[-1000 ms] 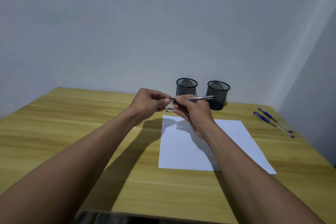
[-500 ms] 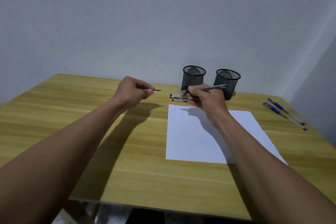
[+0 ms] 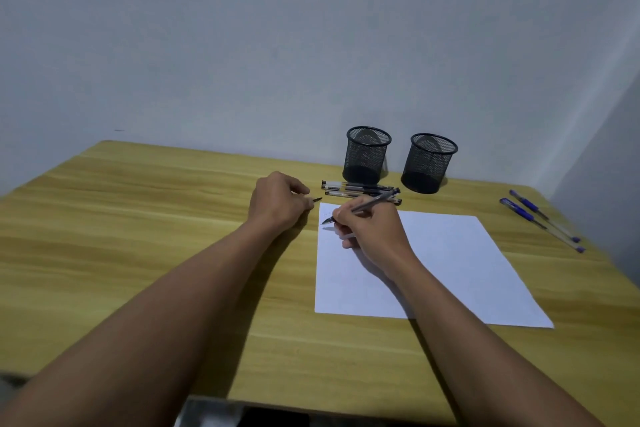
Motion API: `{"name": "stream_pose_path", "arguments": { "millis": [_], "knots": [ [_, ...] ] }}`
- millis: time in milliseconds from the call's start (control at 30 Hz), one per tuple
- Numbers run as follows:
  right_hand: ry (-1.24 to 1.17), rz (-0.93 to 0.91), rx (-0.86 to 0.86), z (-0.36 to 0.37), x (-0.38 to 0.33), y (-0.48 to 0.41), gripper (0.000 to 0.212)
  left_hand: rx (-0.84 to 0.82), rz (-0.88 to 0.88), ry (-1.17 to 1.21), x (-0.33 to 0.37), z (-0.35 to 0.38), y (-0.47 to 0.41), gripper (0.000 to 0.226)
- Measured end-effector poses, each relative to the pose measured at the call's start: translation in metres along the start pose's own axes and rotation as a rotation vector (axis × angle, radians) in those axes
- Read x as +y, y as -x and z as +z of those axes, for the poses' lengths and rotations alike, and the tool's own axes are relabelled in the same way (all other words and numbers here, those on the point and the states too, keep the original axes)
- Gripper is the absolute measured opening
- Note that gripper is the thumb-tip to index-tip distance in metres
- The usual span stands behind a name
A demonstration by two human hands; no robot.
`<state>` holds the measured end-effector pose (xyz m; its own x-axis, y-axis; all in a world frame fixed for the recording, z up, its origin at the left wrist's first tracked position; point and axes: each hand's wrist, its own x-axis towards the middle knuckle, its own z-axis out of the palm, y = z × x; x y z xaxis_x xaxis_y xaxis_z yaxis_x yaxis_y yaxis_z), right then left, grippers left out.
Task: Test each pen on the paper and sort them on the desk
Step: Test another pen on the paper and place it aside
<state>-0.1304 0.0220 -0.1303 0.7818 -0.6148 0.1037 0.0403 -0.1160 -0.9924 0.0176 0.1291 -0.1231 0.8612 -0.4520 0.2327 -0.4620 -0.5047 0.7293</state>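
Observation:
My right hand (image 3: 372,230) grips an uncapped black pen (image 3: 375,202), with its tip down on the top left corner of the white paper (image 3: 450,263). Faint marks show near that corner. My left hand (image 3: 278,203) rests on the desk just left of the paper, closed on the pen cap (image 3: 317,199), whose dark tip pokes out of the fist. Behind the paper lie several black pens (image 3: 356,189) side by side. Two blue pens (image 3: 540,218) lie at the desk's right edge.
Two black mesh pen cups stand at the back, one (image 3: 366,154) behind the black pens and one (image 3: 428,163) to its right. The wooden desk (image 3: 138,236) meets the wall behind and on the right; its front edge is near me.
My hands pulled the cap off the pen and moved apart. The right hand came down and set the pen tip on the paper; the left hand dropped to the desk with the cap.

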Motion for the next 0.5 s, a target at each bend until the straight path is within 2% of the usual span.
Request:
{"name": "stream_pose_path", "arguments": {
  "millis": [100, 200, 333, 500],
  "knots": [
    [0.029, -0.004, 0.004, -0.001, 0.004, 0.0, 0.009, 0.011, 0.015, -0.032, 0.002, -0.011, 0.013, 0.021],
    [0.063, -0.021, 0.021, -0.001, 0.008, 0.0, 0.008, -0.07, 0.116, -0.083, -0.001, -0.023, 0.043, 0.022],
    [0.154, -0.051, 0.082, 0.001, 0.009, 0.004, 0.009, -0.215, 0.223, -0.173, -0.013, -0.028, 0.073, 0.044],
    [0.251, -0.047, 0.088, 0.002, 0.009, 0.005, 0.011, -0.182, 0.248, -0.201, -0.016, -0.024, 0.078, 0.048]
  ]
}}
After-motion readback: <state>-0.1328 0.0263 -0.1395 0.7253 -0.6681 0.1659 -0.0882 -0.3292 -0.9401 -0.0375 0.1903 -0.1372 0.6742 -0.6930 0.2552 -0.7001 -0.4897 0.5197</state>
